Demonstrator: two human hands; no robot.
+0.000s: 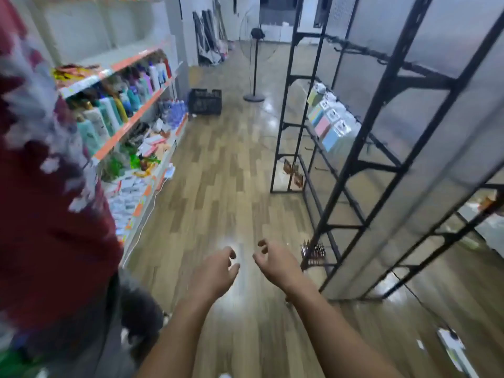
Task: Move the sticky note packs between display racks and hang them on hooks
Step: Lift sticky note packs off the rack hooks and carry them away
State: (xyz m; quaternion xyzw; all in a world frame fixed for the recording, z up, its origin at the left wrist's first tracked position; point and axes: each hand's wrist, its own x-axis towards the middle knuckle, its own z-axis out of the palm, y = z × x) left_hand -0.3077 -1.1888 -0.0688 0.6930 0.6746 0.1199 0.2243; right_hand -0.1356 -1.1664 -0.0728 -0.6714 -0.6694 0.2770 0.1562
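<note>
Both bare forearms extended forward, low in view. Left hand (215, 274) and right hand (275, 261) near each other, apart, fingers loosely curled, holding nothing.

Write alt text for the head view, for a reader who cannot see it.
Both hands, left hand and right hand, reach forward empty with loosely curled fingers over a wooden floor. To the right, pastel sticky note packs hang on a black display rack; shelves of bottles line the left.

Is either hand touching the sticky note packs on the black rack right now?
Apart. The head view shows left hand and right hand empty over bare floor, sticky note packs hanging well beyond them.
</note>
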